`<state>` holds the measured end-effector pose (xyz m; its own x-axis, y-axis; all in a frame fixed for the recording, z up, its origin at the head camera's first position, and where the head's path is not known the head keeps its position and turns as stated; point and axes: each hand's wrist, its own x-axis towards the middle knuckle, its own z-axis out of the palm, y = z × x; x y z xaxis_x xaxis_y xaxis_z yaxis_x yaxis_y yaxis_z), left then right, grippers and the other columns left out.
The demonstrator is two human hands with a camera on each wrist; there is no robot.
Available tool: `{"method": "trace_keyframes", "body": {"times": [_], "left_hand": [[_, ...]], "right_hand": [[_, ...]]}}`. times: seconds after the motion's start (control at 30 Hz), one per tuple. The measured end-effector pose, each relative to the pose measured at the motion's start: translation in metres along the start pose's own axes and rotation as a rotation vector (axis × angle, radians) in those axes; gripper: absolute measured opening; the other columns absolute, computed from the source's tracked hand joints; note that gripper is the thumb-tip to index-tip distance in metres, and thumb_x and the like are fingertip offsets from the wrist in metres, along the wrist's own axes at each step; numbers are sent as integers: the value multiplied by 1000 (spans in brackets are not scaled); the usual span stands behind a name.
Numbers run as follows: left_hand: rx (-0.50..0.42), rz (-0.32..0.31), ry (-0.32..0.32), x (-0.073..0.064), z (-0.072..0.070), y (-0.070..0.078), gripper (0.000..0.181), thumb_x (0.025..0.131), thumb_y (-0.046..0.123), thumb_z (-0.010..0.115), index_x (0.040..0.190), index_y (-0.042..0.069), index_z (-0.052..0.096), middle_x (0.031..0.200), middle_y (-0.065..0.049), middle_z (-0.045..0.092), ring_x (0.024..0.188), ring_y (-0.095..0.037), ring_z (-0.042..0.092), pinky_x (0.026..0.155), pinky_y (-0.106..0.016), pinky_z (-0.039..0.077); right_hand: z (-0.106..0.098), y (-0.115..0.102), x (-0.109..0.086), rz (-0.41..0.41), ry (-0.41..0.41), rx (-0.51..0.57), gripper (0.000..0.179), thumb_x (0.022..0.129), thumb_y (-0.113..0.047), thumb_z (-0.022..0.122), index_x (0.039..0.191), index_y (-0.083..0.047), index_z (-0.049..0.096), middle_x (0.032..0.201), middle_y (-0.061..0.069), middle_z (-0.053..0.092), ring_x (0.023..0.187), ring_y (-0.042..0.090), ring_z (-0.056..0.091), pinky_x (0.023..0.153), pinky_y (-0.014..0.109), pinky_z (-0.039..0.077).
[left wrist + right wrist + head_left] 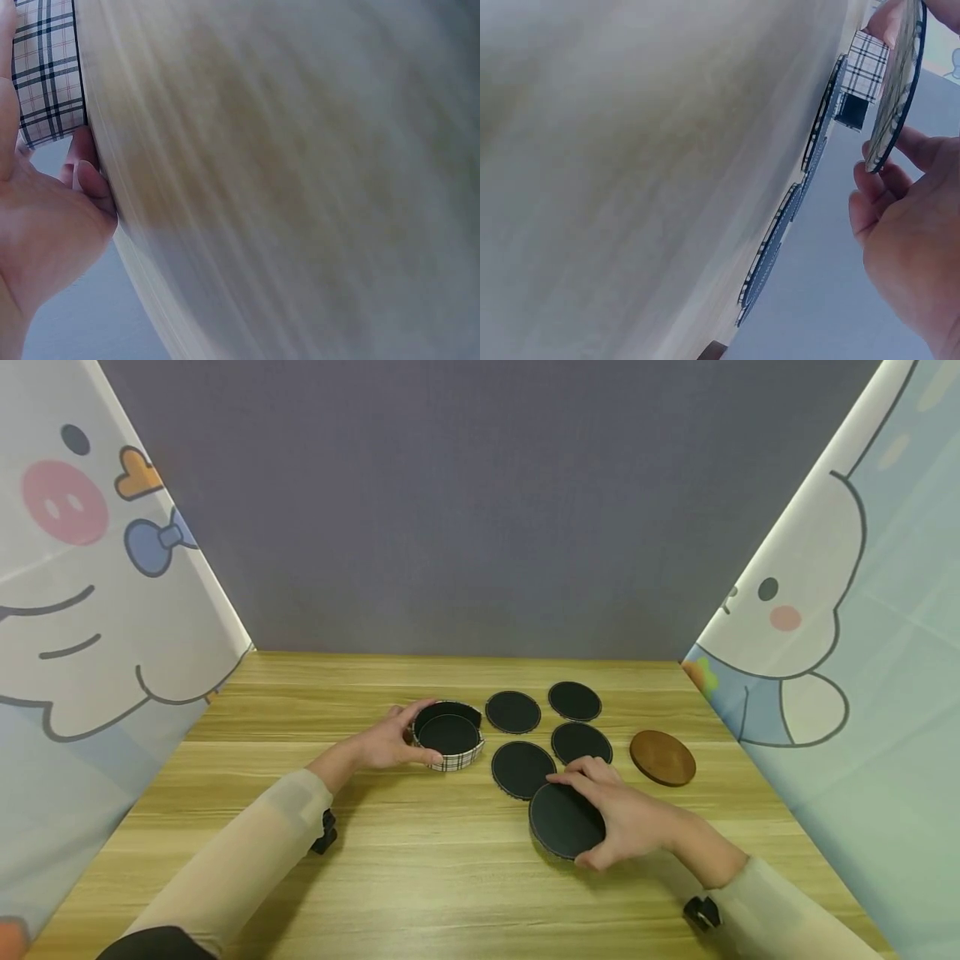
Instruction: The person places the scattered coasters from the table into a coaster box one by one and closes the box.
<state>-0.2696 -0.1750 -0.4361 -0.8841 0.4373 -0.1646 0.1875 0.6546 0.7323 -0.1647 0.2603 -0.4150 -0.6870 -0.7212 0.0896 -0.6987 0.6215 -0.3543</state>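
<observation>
In the head view, my left hand (382, 745) grips a round coaster holder (462, 761), thumb at the near side and fingers at the far side. The holder has a black inside, a plaid outer wall and a gap in its right side. My right hand (630, 814) holds a round black coaster (564, 823) by its edge between thumb and fingers. The right wrist view shows this coaster (901, 97) tilted and raised off the table. Plaid cloth of the holder (49, 71) shows beside my left fingers in the left wrist view.
Several black coasters (522, 770) lie flat on the wooden table (405, 877), between the holder and a brown wooden disc (663, 757) on the right. A grey panel (465, 527) rises behind the table. Cartoon-printed sheets (847, 793) flank both sides.
</observation>
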Motion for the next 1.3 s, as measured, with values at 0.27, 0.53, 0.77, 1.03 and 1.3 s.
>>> {"method": "trace_keyframes", "body": {"times": [0.27,0.53,0.77,1.03,1.3], "left_hand": [[-6,4,-3,0,0,1,116,88,60,90,176,37,18,154,-24,33,124,-34,55,104,-56,49],[-2,5,3,0,0,0,117,87,60,90,176,36,18,154,-24,34,123,-34,56,104,-57,49],[2,-1,1,0,1,0,118,86,62,90,176,36,18,155,-25,34,123,-34,56,106,-60,49],[10,1,-2,1,-1,0,120,86,62,90,177,34,17,151,-24,36,119,-32,56,104,-57,50],[9,2,0,1,-1,0,120,86,63,90,177,36,17,152,-25,36,121,-33,57,107,-62,49]], "right_hand": [[1,3,16,5,31,30,109,66,-40,96,163,-17,52,148,0,47,135,24,41,102,53,43],[2,7,33,9,63,54,109,68,-37,95,165,-14,51,150,5,48,137,30,40,106,57,39],[4,13,48,33,63,41,105,73,-42,94,165,-14,51,152,8,49,138,33,40,108,63,36],[2,17,67,78,52,74,104,77,-48,90,166,-15,49,158,10,46,140,35,39,112,66,32],[-1,25,85,120,58,85,104,79,-49,88,168,-16,47,159,9,43,135,31,35,109,60,34]]}}
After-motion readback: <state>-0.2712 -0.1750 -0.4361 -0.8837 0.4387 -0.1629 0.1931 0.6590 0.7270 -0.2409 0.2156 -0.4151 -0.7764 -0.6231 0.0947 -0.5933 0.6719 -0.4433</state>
